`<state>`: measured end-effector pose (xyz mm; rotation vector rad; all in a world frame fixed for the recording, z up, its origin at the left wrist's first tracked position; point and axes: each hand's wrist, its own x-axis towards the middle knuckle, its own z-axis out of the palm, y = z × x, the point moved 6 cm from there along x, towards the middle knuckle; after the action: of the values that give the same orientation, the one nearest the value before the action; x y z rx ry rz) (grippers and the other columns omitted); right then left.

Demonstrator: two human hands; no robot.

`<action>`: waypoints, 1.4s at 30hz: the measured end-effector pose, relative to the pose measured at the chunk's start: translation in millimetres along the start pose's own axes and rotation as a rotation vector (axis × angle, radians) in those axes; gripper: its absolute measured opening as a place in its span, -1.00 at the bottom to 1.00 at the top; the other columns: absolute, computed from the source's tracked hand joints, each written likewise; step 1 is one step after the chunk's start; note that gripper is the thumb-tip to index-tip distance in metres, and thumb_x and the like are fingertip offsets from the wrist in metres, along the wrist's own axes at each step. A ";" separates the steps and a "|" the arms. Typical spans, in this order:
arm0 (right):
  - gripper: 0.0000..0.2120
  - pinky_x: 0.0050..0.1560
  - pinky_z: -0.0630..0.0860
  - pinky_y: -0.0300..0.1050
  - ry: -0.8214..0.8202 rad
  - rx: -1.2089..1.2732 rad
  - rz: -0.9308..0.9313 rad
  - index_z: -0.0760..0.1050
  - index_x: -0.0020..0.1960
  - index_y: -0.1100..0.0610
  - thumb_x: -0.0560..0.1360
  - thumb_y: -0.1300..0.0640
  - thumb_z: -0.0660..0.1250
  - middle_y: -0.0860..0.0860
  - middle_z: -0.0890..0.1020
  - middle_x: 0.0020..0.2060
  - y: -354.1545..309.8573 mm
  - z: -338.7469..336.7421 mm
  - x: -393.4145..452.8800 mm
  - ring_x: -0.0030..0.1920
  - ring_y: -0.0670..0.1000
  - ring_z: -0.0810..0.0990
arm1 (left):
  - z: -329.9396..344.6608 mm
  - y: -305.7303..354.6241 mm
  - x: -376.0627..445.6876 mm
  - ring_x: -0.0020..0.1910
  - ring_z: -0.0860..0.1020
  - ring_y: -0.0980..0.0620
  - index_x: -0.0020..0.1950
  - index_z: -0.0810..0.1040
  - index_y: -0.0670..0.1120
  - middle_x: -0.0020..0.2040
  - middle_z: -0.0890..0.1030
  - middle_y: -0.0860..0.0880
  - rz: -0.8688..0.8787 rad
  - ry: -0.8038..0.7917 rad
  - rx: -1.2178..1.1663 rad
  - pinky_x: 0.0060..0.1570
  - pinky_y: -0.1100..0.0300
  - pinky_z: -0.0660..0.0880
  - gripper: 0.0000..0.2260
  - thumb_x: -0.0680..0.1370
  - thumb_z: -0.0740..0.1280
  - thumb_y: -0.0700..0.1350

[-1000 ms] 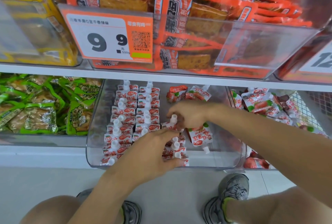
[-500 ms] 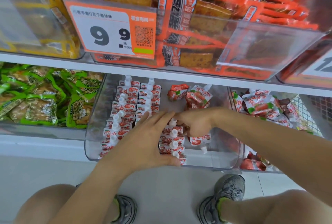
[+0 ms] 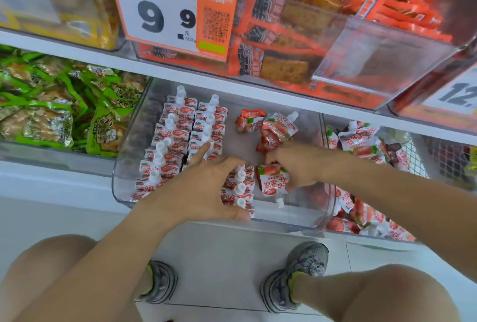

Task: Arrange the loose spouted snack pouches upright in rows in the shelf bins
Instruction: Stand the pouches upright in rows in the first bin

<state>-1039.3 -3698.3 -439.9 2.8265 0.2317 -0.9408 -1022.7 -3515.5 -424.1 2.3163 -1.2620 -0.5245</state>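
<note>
Right hand (image 3: 296, 167) pinching a soft, light pouch (image 3: 273, 183), upside down, in the clear bin (image 3: 304, 218). Left hand (image 3: 204, 187) spread flat at nine o'clock, steadying rows (image 3: 180, 141). Best gripped by the stiff cap.

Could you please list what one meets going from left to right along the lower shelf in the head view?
Green snack packs → two upright pouch rows → left hand → upside-down pouch held by the right hand → loose pouches in the neighbouring bin → wire mesh.
</note>
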 end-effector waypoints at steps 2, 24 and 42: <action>-0.44 -0.10 0.58 -0.04 0.034 -0.087 0.001 0.51 0.13 0.12 0.24 -0.04 0.61 0.07 0.59 -0.02 -8.0 2.2 0.2 -0.06 0.07 0.56 | 3.9 -3.6 1.2 0.46 0.27 0.09 0.45 0.23 0.15 0.33 0.47 0.10 -0.002 0.001 0.003 0.52 0.07 -0.27 -0.12 0.24 0.33 0.51; -0.64 -0.31 0.37 -0.16 0.408 0.243 0.290 0.35 0.17 0.05 0.52 -0.12 0.36 -0.04 0.52 -0.24 -12.2 -48.7 -105.5 -0.21 0.01 0.54 | -34.5 0.2 -20.1 0.15 0.41 0.42 0.25 0.51 0.13 0.14 0.52 0.28 -0.028 0.339 -0.374 0.10 0.58 0.27 -0.45 0.31 0.43 0.28; -0.78 0.00 0.62 -0.08 0.772 0.966 -0.009 0.56 -0.02 0.08 0.41 0.29 0.50 -0.12 0.69 -0.11 -26.8 -56.8 -81.6 -0.10 -0.13 0.68 | -36.7 -3.7 -19.3 0.03 0.56 0.24 0.19 0.57 0.08 0.04 0.59 0.23 -0.071 0.412 -0.421 0.00 0.42 0.48 -0.51 0.34 0.44 0.26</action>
<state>-1076.1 -3669.2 -348.2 3.9402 -0.2039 0.2146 -1010.8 -3489.8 -393.6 1.9832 -0.7900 -0.2795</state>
